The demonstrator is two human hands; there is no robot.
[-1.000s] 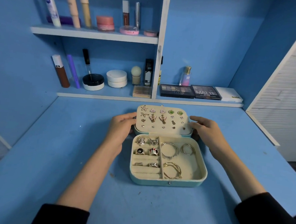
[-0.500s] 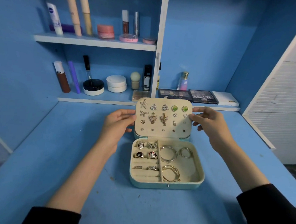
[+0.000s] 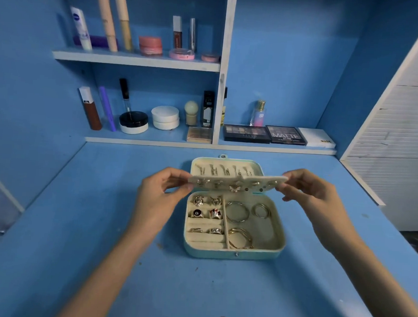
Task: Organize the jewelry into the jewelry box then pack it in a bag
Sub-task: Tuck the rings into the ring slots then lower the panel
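Observation:
A pale teal jewelry box [image 3: 231, 254] lies open on the blue table. Its cream tray holds several rings [image 3: 207, 207] on the left, silver hoops [image 3: 237, 211] and gold bangles [image 3: 241, 238] on the right. The lid [image 3: 227, 165] sits behind the tray and shows its cream lining. A cream earring panel [image 3: 236, 181] studded with several earrings hangs almost edge-on above the hinge. My left hand [image 3: 162, 192] pinches its left end and my right hand [image 3: 309, 189] pinches its right end. No bag is in view.
Behind the box a low shelf [image 3: 211, 146] carries jars, tubes and eyeshadow palettes [image 3: 246, 133]. An upper shelf [image 3: 135, 59] holds more cosmetics. A white slatted door [image 3: 404, 145] stands at the right. Blue walls close in the left and the back.
The earring panel, flat at the back a second ago and then upright, now tips forward over the tray. Both hands moved with it, and the lid behind is uncovered.

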